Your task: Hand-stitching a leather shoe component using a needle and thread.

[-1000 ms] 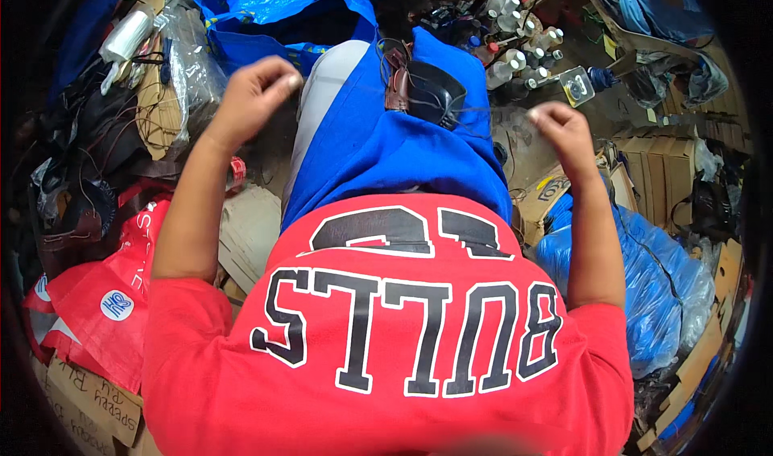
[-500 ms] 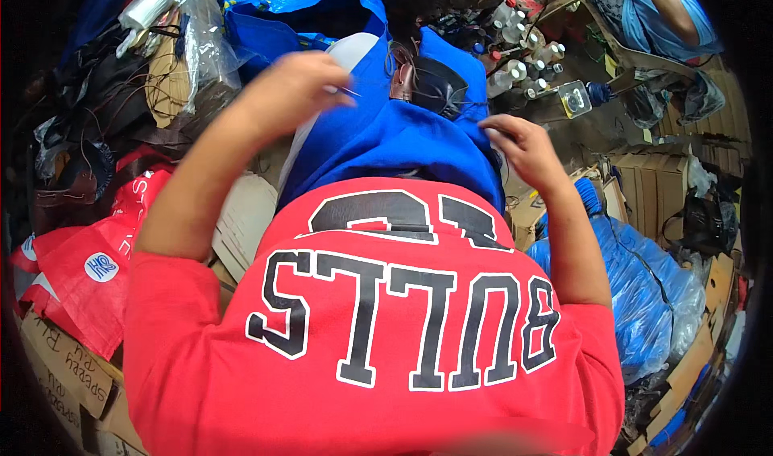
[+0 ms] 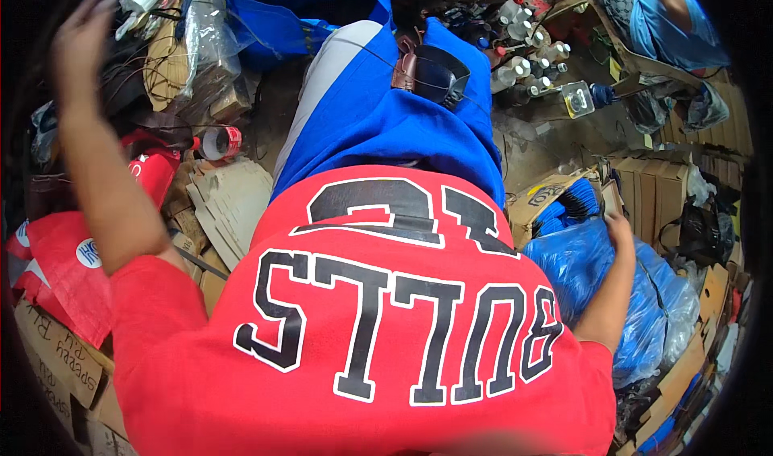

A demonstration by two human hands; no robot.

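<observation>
A dark leather shoe (image 3: pixel 440 76) with a brown part (image 3: pixel 405 68) rests between my knees on my blue trousers (image 3: pixel 386 130). Thin dark thread runs out from the shoe toward the left. My left hand (image 3: pixel 80 41) is raised at the far upper left, smeared by motion, so its grip is unclear. Low on the right, my right hand (image 3: pixel 619 229) has its fingers bent together beside a narrow upright cardboard piece (image 3: pixel 613 198), above a blue plastic bundle (image 3: pixel 576 267). What those fingers hold, if anything, is hidden.
A blue bag (image 3: pixel 310 9) gapes ahead. Several plastic bottles (image 3: pixel 523 61) stand at the upper right, and another bottle (image 3: pixel 219 143) lies at left. Cardboard sheets (image 3: pixel 231 206) and red fabric (image 3: pixel 60 271) lie at my left. Another person's blue garment (image 3: pixel 672 29) shows at the far right.
Both hands have swung apart from near the shoe: the left up and outward to the left, the right outward and down to the right. The shoe stays between my knees.
</observation>
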